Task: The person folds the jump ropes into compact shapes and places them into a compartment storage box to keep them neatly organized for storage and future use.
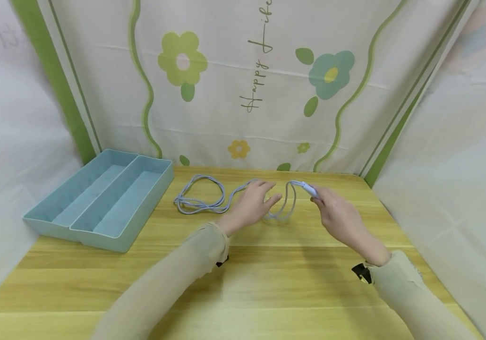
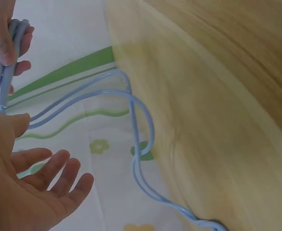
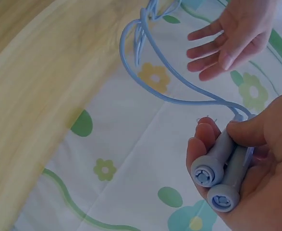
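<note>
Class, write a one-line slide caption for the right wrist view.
Right hand grips both blue skipping-rope handles side by side, the rope trailing toward the open left hand.

Bare bench (image 1: pixel 268 283) lies open from 4 to 8 o'clock of the hands. The rope loops (image 1: pixel 200 200) sprawl at 11 o'clock, the blue tray (image 1: pixel 102 226) blocks 9 o'clock, and cloth walls (image 1: pixel 459 165) close 12 and 3.
</note>
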Demonstrator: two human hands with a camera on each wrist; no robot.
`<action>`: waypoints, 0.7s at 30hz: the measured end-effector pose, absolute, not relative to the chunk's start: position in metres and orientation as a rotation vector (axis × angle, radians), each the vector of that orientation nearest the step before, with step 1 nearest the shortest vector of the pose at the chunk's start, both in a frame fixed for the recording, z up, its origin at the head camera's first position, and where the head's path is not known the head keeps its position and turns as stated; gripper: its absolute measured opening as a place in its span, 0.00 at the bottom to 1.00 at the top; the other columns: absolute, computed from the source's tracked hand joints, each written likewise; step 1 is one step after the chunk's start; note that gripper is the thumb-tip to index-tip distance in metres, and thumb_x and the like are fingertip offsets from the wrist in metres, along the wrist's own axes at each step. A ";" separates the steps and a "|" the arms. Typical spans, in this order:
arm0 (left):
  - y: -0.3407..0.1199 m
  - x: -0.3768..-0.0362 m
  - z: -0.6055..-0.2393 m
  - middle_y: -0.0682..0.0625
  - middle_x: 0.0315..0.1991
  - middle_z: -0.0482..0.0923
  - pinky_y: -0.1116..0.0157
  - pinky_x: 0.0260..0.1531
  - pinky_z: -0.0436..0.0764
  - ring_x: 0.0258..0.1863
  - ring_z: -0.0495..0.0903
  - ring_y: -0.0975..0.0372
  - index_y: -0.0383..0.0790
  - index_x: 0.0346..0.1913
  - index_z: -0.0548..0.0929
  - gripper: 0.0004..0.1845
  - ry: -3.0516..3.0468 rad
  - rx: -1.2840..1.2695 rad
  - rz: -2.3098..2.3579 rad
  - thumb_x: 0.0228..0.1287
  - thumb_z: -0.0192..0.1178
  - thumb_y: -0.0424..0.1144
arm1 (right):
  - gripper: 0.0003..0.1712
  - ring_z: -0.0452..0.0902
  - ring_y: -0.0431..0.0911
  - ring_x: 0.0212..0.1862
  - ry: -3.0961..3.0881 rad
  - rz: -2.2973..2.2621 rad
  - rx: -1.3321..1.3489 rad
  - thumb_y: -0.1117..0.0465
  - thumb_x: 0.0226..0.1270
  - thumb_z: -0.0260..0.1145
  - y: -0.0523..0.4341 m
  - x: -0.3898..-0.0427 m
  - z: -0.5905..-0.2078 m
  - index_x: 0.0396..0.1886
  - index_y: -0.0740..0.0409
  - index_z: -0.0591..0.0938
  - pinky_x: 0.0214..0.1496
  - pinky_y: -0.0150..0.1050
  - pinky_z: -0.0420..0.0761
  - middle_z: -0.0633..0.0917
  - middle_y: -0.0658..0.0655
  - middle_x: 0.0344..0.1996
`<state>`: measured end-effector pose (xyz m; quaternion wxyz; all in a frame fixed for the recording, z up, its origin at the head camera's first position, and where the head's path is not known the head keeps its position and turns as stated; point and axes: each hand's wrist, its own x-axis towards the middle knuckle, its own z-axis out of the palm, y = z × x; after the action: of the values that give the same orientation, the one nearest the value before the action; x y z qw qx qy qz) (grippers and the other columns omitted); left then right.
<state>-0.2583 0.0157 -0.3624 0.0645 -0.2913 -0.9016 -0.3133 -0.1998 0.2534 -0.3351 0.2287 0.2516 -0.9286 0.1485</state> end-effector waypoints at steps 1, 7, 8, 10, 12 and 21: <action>0.016 -0.259 -0.364 0.42 0.65 0.71 0.55 0.60 0.71 0.65 0.68 0.52 0.39 0.69 0.71 0.29 -2.709 -0.877 -0.993 0.75 0.51 0.54 | 0.14 0.78 0.50 0.30 -2.544 0.423 0.702 0.72 0.72 0.60 0.252 -0.199 -0.334 0.56 0.68 0.77 0.25 0.44 0.76 0.82 0.62 0.38; 0.019 -0.265 -0.372 0.45 0.62 0.74 0.58 0.56 0.74 0.60 0.73 0.55 0.38 0.68 0.74 0.27 -2.627 -0.922 -1.275 0.74 0.54 0.52 | 0.16 0.79 0.50 0.34 -2.488 0.532 0.766 0.75 0.71 0.59 0.247 -0.197 -0.327 0.57 0.69 0.76 0.32 0.47 0.77 0.83 0.61 0.39; 0.020 -0.266 -0.374 0.46 0.62 0.74 0.58 0.56 0.74 0.60 0.72 0.56 0.38 0.67 0.74 0.27 -2.617 -0.932 -1.318 0.75 0.53 0.51 | 0.17 0.79 0.50 0.35 -2.480 0.548 0.774 0.76 0.71 0.58 0.247 -0.196 -0.326 0.58 0.70 0.76 0.32 0.47 0.77 0.83 0.61 0.39; 0.023 -0.268 -0.377 0.47 0.62 0.75 0.59 0.57 0.73 0.61 0.72 0.56 0.38 0.66 0.76 0.24 -2.591 -0.962 -1.386 0.76 0.51 0.50 | 0.18 0.79 0.49 0.34 -2.462 0.574 0.793 0.77 0.70 0.58 0.245 -0.196 -0.324 0.58 0.71 0.75 0.32 0.46 0.77 0.84 0.61 0.39; 0.026 -0.269 -0.379 0.47 0.62 0.75 0.60 0.59 0.71 0.63 0.71 0.57 0.38 0.64 0.77 0.22 -2.561 -1.003 -1.427 0.78 0.49 0.48 | 0.19 0.78 0.47 0.31 -2.445 0.602 0.805 0.77 0.70 0.58 0.245 -0.196 -0.322 0.59 0.72 0.75 0.30 0.43 0.77 0.84 0.61 0.38; 0.048 -0.268 -0.390 0.45 0.62 0.74 0.63 0.57 0.73 0.56 0.77 0.59 0.37 0.56 0.83 0.17 -2.581 -1.073 -1.477 0.78 0.50 0.42 | 0.22 0.75 0.46 0.27 -2.362 0.718 0.851 0.81 0.68 0.56 0.248 -0.199 -0.318 0.61 0.73 0.73 0.26 0.31 0.74 0.84 0.61 0.37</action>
<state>-0.2683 0.0476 -0.3899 -0.0099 -0.3394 -0.8164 -0.4671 -0.1989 0.2478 -0.3176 0.2622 0.3145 -0.8729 0.2654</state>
